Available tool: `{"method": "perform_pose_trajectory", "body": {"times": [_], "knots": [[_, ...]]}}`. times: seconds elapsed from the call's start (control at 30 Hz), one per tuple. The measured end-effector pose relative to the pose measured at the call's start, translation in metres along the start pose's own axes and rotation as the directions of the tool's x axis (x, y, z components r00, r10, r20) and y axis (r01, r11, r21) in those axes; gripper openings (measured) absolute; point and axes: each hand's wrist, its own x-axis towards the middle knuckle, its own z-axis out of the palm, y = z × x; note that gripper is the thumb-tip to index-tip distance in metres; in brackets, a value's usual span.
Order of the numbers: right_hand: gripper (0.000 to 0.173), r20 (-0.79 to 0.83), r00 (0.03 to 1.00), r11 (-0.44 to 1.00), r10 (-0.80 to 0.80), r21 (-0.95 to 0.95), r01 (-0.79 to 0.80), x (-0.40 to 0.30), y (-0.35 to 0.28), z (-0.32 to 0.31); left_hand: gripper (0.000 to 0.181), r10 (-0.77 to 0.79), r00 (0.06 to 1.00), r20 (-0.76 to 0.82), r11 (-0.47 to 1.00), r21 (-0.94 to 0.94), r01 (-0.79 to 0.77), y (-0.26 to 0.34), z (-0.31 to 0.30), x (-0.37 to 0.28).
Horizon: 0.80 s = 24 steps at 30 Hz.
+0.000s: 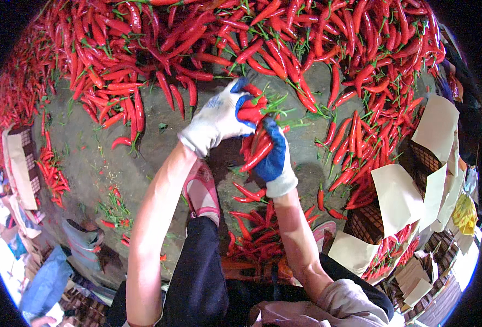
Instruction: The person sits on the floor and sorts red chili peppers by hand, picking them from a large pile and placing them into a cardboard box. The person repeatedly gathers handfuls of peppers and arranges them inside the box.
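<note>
Both hands wear white knit gloves with blue coated palms and meet in front of me, above the floor. My left hand [224, 112] is closed round several red chili peppers [251, 111], their green stems pointing right. Just below and to the right, my right hand [274, 157] holds a bunch of red chilies [260, 148] with the tips pointing down and left. A large heap of red chilies [183, 41] spreads across the floor ahead. Between my legs, under my right forearm, lies a smaller pile of chilies [257, 235].
Paper-lined plastic crates [396, 196] stand at the right, one holding chilies. At the left are another lined crate [22, 163], a small chili pile [53, 175], scattered green stems [116, 206] and a blue bag [46, 282]. My pink shoe [203, 192] rests on the floor.
</note>
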Motion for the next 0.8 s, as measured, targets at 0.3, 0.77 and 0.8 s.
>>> {"method": "perform_pose_trajectory", "body": {"times": [0.3,0.77,0.8], "knots": [[0.02,-0.198,0.976,0.946,-0.086,-0.322,0.018,-0.005,-0.015,0.005,0.054,-0.206,0.966,0.156,0.976,0.109,0.19,0.014,0.016,0.012],[0.032,-0.223,0.975,0.827,0.013,-0.546,-0.136,-0.063,-0.05,-0.008,0.046,-0.271,0.848,0.455,0.094,-0.864,0.494,0.011,0.068,-0.064],[0.034,-0.192,0.981,0.812,-0.015,-0.575,-0.1,-0.063,-0.051,-0.007,0.047,-0.215,0.883,0.416,0.227,-0.858,0.46,0.01,0.067,-0.062]]}}
